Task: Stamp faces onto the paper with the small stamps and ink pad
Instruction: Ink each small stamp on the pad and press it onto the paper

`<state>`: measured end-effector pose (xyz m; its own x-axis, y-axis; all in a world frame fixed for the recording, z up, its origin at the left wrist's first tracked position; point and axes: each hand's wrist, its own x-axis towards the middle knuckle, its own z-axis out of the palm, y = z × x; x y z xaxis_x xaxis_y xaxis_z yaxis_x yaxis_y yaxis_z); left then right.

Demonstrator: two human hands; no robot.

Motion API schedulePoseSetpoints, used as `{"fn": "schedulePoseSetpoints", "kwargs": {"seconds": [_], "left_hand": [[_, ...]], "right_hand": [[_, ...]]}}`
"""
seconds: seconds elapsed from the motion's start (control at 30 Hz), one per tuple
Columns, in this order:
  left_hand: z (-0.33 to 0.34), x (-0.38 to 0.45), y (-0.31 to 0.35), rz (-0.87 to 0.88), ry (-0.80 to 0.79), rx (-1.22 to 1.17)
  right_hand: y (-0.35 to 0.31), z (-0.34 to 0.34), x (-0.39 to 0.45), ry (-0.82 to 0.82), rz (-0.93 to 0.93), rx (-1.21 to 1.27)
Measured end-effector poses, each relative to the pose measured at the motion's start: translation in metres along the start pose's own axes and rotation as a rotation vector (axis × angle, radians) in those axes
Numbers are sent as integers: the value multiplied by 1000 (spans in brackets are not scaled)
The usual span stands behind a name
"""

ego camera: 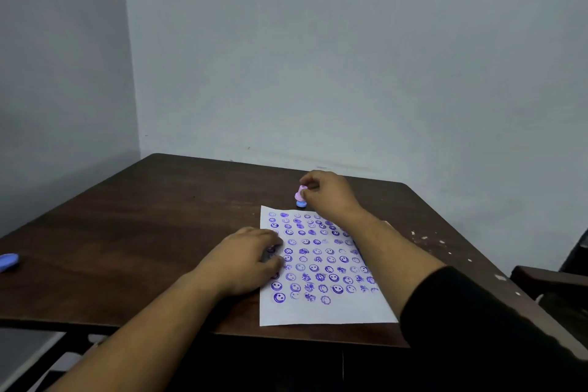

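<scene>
White paper point(321, 312) rowed with purple faces — pink stamp point(300, 193), blue-based — on dark brown table point(159, 216).

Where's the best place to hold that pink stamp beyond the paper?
Pinch the pink stamp by its narrow pink top from above, as the right hand does now. It stands upright on its blue base on the table, so the top is the free part.

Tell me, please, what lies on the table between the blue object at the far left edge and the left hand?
Nothing: in the head view only bare table lies between the blue object and the left hand.
</scene>
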<state>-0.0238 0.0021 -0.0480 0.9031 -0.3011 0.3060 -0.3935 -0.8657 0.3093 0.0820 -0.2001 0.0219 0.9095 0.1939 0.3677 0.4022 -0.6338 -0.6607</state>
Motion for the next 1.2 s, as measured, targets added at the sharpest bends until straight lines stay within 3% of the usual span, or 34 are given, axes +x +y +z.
{"fn": "schedulePoseSetpoints", "kwargs": {"seconds": [0.5, 0.83, 1.2], "left_hand": [[0, 0, -2, 15, 9, 12], [1, -1, -2, 22, -13, 35], [0, -1, 0, 18, -18, 37]], "right_hand": [[5, 55, 57, -94, -72, -459], [-4, 35, 70, -226, 100, -392], [7, 36, 69, -260, 88, -381]]}}
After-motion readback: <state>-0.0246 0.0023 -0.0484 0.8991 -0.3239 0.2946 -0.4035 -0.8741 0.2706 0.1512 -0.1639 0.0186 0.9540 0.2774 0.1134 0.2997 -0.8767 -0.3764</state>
